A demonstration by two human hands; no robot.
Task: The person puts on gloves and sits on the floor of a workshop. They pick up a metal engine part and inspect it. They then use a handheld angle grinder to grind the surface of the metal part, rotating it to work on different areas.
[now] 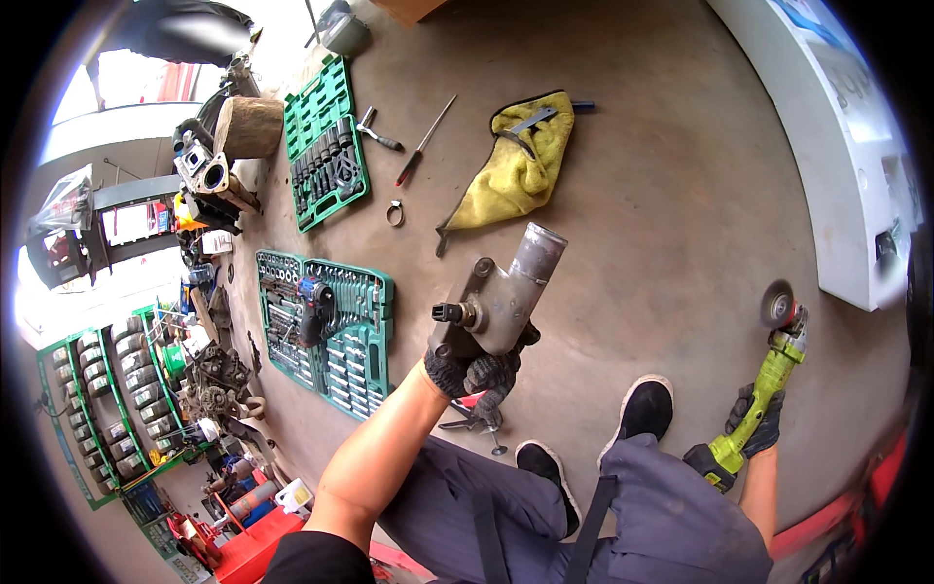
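Note:
In a dark work glove, my left hand (484, 375) is closed round the lower end of a grey cast-metal pipe housing (506, 297). A round pipe stub points up and to the right, and a black sensor plug with a brass-coloured fitting sticks out at the left. My gloved right hand (757, 420) grips the body of a lime-green cordless angle grinder (764, 394), low on the right. Its reddish disc (778, 305) is at the far end, held away from the housing, and the battery is at the near end.
A yellow cloth (520, 170) with a flat metal tool lies ahead. Beside it are a screwdriver (425, 141), a ratchet (377, 131) and a hose clamp (395, 213). Green tool cases (381, 326) lie left, one under a cordless drill (314, 310). A white bumper-like panel (827, 165) borders the right.

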